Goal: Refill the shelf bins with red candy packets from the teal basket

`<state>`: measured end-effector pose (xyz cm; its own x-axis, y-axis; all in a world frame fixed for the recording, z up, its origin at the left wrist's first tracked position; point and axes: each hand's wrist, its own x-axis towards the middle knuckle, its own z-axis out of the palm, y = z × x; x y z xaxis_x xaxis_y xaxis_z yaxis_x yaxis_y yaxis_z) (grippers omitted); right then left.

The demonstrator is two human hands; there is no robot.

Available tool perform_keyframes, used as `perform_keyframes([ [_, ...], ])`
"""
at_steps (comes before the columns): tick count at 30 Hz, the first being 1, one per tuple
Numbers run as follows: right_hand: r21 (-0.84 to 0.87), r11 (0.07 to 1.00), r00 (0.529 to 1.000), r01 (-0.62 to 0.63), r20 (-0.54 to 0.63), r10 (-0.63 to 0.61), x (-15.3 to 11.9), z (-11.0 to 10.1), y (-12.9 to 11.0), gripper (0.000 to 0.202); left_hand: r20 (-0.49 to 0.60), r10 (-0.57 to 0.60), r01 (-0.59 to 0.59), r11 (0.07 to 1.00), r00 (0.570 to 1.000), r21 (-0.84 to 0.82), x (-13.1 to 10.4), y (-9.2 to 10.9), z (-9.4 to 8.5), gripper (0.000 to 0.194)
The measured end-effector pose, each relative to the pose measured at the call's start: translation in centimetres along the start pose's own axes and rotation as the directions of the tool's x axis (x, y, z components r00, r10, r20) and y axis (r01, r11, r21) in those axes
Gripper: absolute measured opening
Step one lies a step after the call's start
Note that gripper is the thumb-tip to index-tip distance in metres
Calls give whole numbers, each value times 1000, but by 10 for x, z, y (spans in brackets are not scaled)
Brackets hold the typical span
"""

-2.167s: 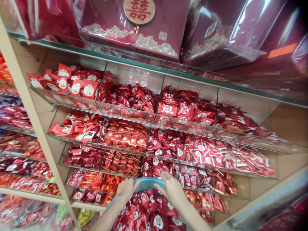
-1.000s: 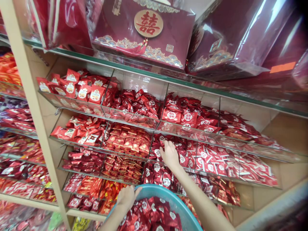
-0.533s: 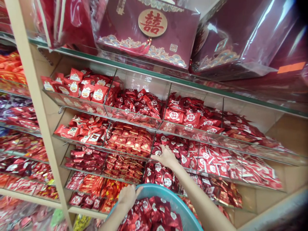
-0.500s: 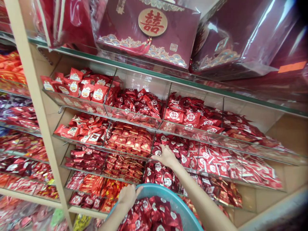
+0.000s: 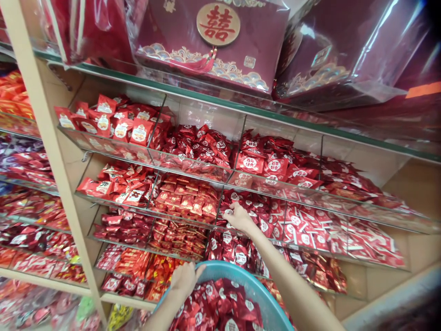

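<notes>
"How should the right hand (image 5: pixel 240 219) work in there?"

"Lightly, I'd say: pinch by the wrapper edges, wrist low, clear of the see-through front panel (image 5: pixel 285 188) on the shelf above. The left hand (image 5: pixel 183 279) does best holding the teal basin (image 5: pixel 267 296) steady below (a heap of similar packets lies in it)."

"And the dark red packets (image 5: pixel 263 225) — where are they from the fingers?"

"In the compartment, right at the right fingertips: some beneath and just beyond them, more just to the right of the hand."

"Has it got one?"

"Can't tell. The fingers are bent, partly closed, and the hand itself hides whatever might be between them. The left is plainer — curled over the basin's rim, thumb lying along it, though its other fingertips are out of sight."
</notes>
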<state>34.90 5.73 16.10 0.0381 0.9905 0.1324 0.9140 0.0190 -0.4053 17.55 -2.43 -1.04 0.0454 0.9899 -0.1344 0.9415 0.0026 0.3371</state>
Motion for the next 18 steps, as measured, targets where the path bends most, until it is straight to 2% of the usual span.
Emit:
perform_keyframes([
  [5,-75,991,993,-108,33,111,-2,-9,-17,44,-16,10,-10,1000,1000,16,0,0,2,63],
  [10,-181,980,996,-85,-26,82,-7,-5,-31,54,-38,13,-13,1000,999,14,1,0,4,62],
  [13,-198,978,997,-72,-21,69,-5,-2,-31,54,-42,11,-10,1000,999,16,1,0,3,62],
  [18,-197,974,993,-111,-49,103,2,-2,-26,42,3,-12,12,1000,1000,7,0,2,0,63],
])
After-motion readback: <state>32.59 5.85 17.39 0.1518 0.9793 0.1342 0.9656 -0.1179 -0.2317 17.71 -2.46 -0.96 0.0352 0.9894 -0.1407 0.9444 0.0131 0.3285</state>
